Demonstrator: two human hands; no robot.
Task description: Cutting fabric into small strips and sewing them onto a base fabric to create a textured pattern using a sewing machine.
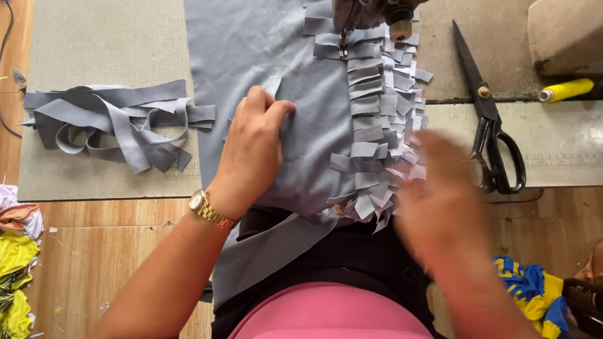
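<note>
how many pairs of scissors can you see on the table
1. The scissors lie on the table right of the grey cloth, blades pointing away, black handles near the blurred right hand. Others could be hidden under the cloth.

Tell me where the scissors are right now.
In the head view, the black scissors lie on the table at the person's right, beyond the blurred right hand, beside the grey fabric and near a yellow spool.

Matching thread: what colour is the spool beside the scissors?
Yellow: the spool lies right of the scissors, clear in the head view.
</note>
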